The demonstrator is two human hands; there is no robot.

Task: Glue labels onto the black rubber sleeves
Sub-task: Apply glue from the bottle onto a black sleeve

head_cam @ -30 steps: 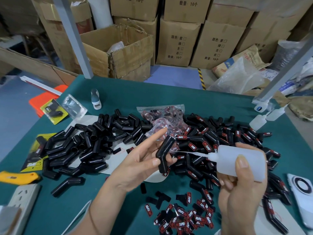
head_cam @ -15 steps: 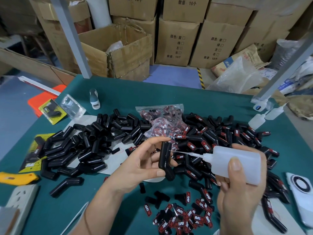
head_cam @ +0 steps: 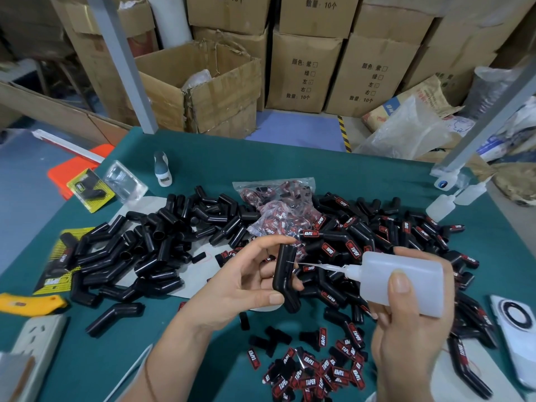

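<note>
My left hand (head_cam: 243, 285) holds one bent black rubber sleeve (head_cam: 285, 275) upright between thumb and fingers, above the green table (head_cam: 261, 169). My right hand (head_cam: 412, 329) grips a translucent glue bottle (head_cam: 403, 282); its thin needle tip touches the upper part of the held sleeve. A pile of plain black sleeves (head_cam: 150, 248) lies to the left. Sleeves bearing red labels (head_cam: 377, 242) are heaped to the right. Loose red and black labels (head_cam: 313, 375) lie near the front edge.
A clear bag of labels (head_cam: 278, 204) sits in the middle. Spare glue bottles (head_cam: 452, 198) stand far right, a phone (head_cam: 516, 323) at the right edge. A yellow knife (head_cam: 29, 303) and a power strip (head_cam: 37, 338) lie front left. Cardboard boxes (head_cam: 203, 88) stand behind the table.
My left hand turned the sleeve upright and curled its fingers round it. The bottle's needle tip moved up to touch the sleeve.
</note>
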